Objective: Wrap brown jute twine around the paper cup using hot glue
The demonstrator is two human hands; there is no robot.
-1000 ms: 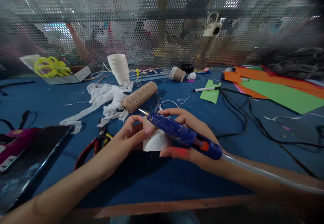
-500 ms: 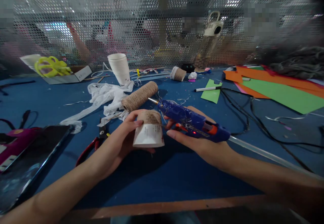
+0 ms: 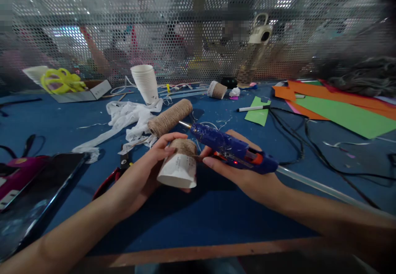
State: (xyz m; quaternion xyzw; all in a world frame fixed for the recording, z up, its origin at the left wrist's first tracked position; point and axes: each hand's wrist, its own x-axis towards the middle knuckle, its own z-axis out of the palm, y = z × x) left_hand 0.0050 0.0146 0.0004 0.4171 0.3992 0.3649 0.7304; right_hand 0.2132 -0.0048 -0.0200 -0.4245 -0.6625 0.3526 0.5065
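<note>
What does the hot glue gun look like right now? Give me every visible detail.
The hot glue gun has a scuffed blue body, apparently plastic, smeared with pale residue. It has a slim metal nozzle, orange parts and a lit red light. A translucent glue stick extends from its rear. The right hand holds it at a slant, nozzle toward the twine roll; whether they touch is unclear.
</note>
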